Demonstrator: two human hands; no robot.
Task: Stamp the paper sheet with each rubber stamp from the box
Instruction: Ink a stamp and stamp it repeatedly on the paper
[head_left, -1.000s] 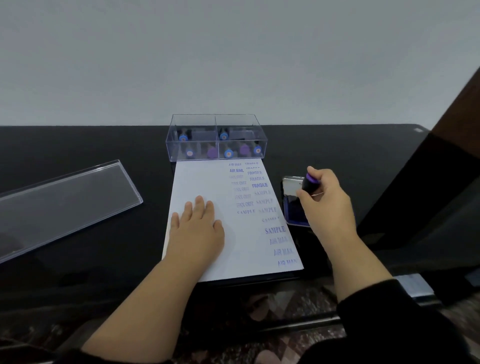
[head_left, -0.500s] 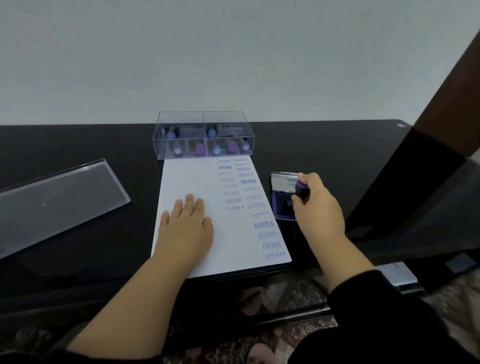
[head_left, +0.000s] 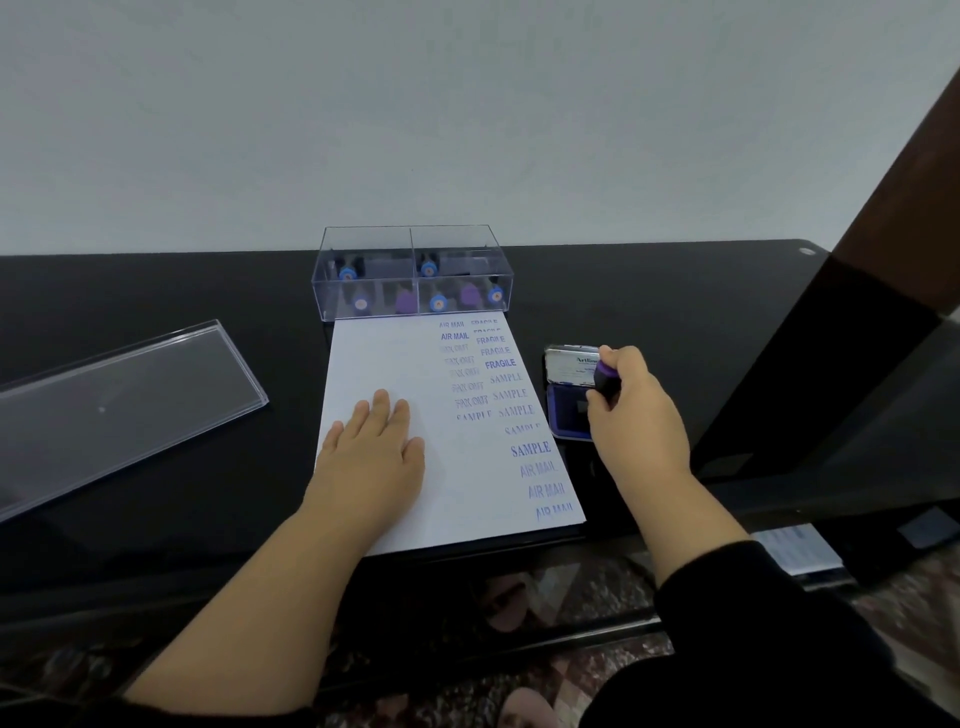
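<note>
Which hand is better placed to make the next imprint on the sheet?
The right hand: it already grips the purple-topped stamp over the open ink pad beside the paper sheet. The left hand lies flat on the sheet, steadying it.

The sheet (head_left: 395, 364) bears blue stamps: AIR MAIL, FRAGILE, FAX OUT (faint) and SAMPLE, with AIR MAIL again at its near edge. Right of the sheet, the ink pad lid (head_left: 571, 364) reads "Artli…", the rest hidden.
</note>
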